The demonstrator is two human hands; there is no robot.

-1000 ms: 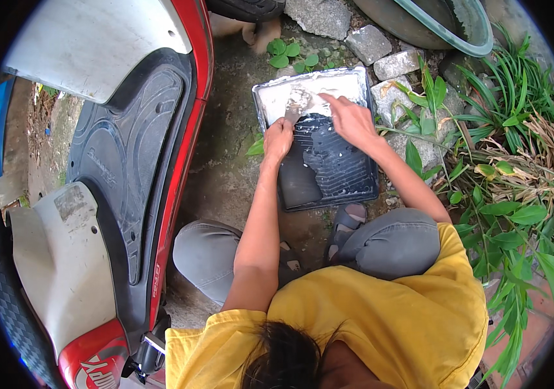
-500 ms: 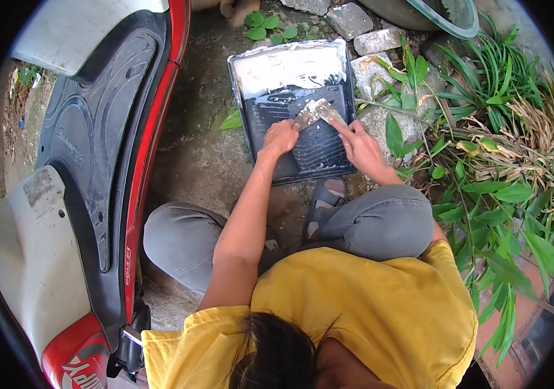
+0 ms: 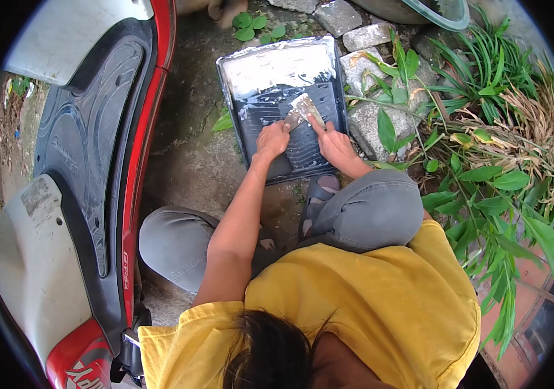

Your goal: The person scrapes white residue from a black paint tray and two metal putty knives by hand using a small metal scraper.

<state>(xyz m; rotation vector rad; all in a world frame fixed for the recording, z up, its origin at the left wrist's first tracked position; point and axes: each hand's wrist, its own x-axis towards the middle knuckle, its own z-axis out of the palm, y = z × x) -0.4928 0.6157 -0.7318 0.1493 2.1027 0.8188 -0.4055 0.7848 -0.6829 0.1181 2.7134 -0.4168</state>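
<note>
A black paint tray (image 3: 311, 148) lies on the ground in front of me, with thick white paint (image 3: 277, 68) in its far end and smears along the rim. Over the ribbed middle of the tray, my left hand (image 3: 272, 139) is closed on a small putty knife (image 3: 294, 119). My right hand (image 3: 338, 149) grips a second, wider putty knife (image 3: 305, 105), one finger stretched along its blade. The two blades meet or overlap, and white paint coats parts of both. Each handle is mostly hidden in my fingers.
A red and grey motor scooter (image 3: 89, 136) stands close on my left. Stone blocks (image 3: 369, 37) lie beyond and right of the tray, with leafy plants (image 3: 491, 188) along the right. A large pale green tub (image 3: 449, 16) sits at the far right.
The right putty knife has turned so its broad face shows, and the white clump on the blades looks smaller. The whole scene has shifted slightly left in view.
</note>
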